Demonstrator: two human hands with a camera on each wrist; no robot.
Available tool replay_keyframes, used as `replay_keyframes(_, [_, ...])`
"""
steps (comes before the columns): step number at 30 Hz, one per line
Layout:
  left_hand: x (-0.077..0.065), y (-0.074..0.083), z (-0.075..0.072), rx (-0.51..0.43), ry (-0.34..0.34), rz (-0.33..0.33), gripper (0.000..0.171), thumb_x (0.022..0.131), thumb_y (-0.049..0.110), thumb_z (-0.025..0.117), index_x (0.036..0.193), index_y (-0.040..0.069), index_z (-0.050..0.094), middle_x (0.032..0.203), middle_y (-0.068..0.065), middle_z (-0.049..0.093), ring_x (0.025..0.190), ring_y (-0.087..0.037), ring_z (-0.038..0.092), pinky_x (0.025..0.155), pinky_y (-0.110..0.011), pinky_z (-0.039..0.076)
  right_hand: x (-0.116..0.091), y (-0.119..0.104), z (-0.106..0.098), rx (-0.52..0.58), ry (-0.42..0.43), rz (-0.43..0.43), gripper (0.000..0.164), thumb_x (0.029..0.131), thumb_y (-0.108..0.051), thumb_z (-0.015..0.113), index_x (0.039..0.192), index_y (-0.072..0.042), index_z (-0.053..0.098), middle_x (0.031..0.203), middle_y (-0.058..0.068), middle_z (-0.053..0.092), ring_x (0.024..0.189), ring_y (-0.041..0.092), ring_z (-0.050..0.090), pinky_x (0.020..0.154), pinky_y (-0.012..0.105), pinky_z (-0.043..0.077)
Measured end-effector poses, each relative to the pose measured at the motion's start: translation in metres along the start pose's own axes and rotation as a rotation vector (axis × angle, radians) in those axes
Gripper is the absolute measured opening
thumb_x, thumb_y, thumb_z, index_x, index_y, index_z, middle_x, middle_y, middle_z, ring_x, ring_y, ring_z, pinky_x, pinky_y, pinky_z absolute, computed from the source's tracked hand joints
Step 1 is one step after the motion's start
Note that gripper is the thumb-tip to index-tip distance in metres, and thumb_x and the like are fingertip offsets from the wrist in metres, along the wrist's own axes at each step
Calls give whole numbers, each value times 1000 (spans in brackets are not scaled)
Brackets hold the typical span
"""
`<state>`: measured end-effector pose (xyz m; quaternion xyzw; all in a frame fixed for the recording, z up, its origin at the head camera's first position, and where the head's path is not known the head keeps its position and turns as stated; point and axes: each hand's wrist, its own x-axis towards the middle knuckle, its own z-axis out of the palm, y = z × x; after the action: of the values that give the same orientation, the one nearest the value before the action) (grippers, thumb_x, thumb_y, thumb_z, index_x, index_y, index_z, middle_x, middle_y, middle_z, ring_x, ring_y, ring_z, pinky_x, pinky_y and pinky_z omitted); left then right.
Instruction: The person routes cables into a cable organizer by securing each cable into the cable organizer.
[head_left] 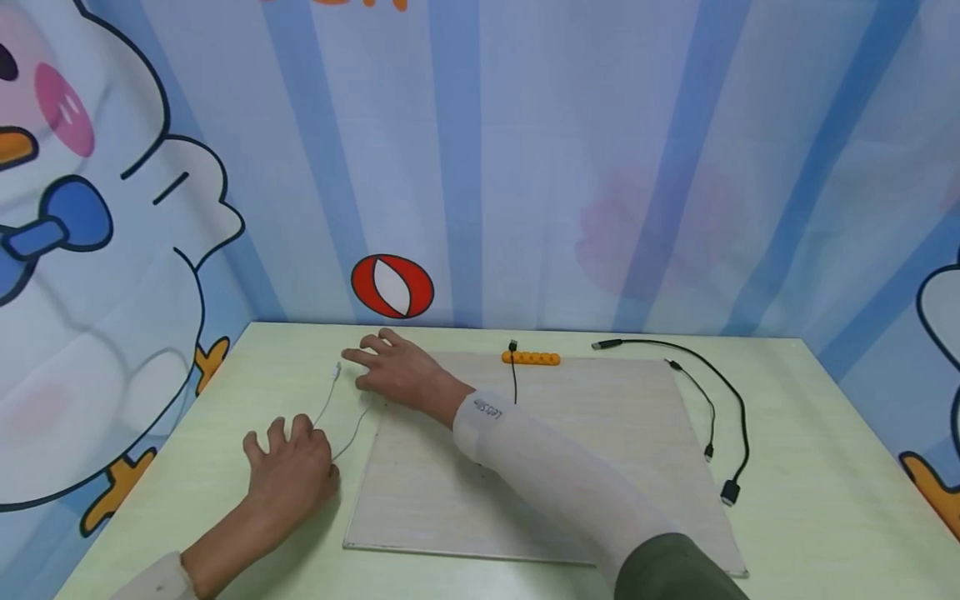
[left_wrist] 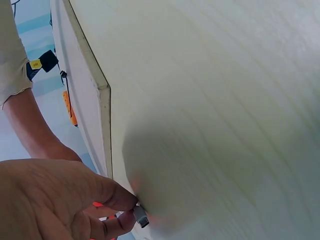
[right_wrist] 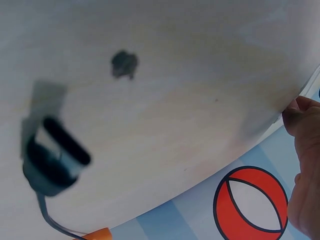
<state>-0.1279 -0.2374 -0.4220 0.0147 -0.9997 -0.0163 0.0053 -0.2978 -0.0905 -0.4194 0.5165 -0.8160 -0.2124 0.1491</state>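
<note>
A thin white cable lies toward the left of the table, beside a pale board. My left hand, low over the table left of the board, pinches a small grey cable plug between thumb and finger. Another white plug shows close to the fingertips of my right hand. That hand reaches across to the board's far left corner, fingers spread from above; one strand of the cable runs up beneath it. In the right wrist view its fingertips are right at the board's edge; I cannot tell whether they grip anything.
An orange cable holder sits at the board's far edge, with a black cable plug on it. Two more black cables lie at the right: a short one and a longer, thicker one. A striped curtain stands behind the table.
</note>
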Motion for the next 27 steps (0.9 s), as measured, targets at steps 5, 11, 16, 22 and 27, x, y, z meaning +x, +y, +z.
replay_keyframes(5, [-1,-2,-1,15,-10,6,21,98,10,76,92,-7,67,115,-30,58,135,-70,48,109,-90,29,0,1,1,-19,-4,0,41,113,-24,70,148,-43,72,183,-9,41,162,19,45,137,41,35])
replay_keyframes(11, [0,-1,-3,11,-21,10,17,97,9,77,88,-3,67,113,-27,58,135,-69,48,109,-90,28,1,1,1,-42,19,-1,37,113,-24,70,144,-43,75,179,-9,46,158,18,48,134,39,37])
replay_keyframes(16, [0,-1,-3,9,-35,3,17,97,8,77,89,-4,68,115,-28,59,136,-70,48,109,-90,29,1,0,2,-60,36,-4,35,113,-23,69,142,-41,76,174,-8,53,155,17,52,133,37,40])
replay_keyframes(22, [0,-1,-3,-3,-30,5,17,97,7,76,87,-3,67,114,-28,59,136,-70,48,108,-90,28,0,0,4,-89,26,-25,39,112,-23,72,147,-39,72,174,-7,53,156,17,52,134,37,40])
replay_keyframes(27, [-1,-2,-3,-5,-27,9,18,97,8,76,86,-3,67,113,-28,58,135,-70,48,109,-90,28,-1,1,6,-124,22,-50,43,112,-22,71,152,-36,66,176,-6,49,160,18,49,136,38,37])
